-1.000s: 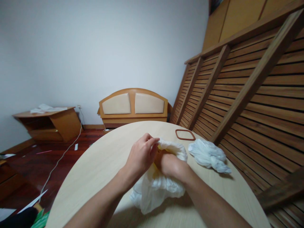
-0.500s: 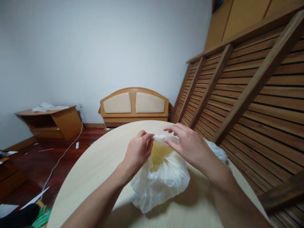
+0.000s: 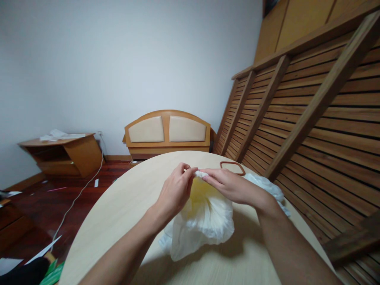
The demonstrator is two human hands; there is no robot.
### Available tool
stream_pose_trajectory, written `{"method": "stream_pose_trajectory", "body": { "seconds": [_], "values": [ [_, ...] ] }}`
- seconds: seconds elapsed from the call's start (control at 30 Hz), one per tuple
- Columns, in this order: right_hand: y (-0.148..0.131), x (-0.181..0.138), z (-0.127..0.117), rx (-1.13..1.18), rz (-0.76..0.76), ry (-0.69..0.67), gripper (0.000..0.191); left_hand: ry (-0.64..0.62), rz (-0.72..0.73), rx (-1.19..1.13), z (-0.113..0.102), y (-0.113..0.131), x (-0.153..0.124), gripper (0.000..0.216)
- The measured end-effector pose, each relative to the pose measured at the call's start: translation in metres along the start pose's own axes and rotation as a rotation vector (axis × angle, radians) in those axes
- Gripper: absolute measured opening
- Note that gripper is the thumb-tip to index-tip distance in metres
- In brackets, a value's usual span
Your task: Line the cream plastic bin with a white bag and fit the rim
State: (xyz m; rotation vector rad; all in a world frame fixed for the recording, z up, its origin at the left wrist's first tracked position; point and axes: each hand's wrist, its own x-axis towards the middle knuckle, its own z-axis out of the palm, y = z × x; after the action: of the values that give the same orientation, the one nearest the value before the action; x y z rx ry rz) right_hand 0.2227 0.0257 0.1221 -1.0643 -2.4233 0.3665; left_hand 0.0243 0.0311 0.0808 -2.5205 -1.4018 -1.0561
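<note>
Left hand (image 3: 175, 190) still pinches the far rim of the white plastic bag (image 3: 204, 227), which sits mid-table on the near side of the round table (image 3: 121, 213), its yellow interior showing. Right hand (image 3: 237, 187), inside the bag one second ago and spread loosely over the rim half a second ago, is now closed on the same gathered edge, fingertips just beside the left's. The brown rounded-rectangular ring (image 3: 233, 162), hidden half a second ago, shows again at far right, near the second plastic bag (image 3: 265, 185), partly covered by the right arm.
</note>
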Motion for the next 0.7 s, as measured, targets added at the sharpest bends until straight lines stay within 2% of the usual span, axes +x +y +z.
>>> {"method": "stream_pose_trajectory", "body": {
  "seconds": [0.2, 0.33, 0.5, 0.7],
  "values": [
    [0.001, 0.0, -0.002, -0.111, 0.029, 0.222, 0.031, 0.053, -0.041, -0.043, -0.002, -0.007, 0.003, 0.031],
    [0.003, 0.001, -0.003, -0.066, -0.006, 0.221, 0.029, 0.066, -0.042, -0.112, -0.003, -0.011, 0.005, 0.031],
    [0.008, 0.001, -0.004, -0.041, 0.005, 0.291, 0.024, 0.049, -0.065, -0.23, -0.005, -0.014, 0.006, 0.031],
    [0.012, 0.003, -0.003, -0.042, 0.058, 0.318, 0.021, -0.061, -0.127, -0.306, -0.008, -0.015, 0.006, 0.035]
  ]
}}
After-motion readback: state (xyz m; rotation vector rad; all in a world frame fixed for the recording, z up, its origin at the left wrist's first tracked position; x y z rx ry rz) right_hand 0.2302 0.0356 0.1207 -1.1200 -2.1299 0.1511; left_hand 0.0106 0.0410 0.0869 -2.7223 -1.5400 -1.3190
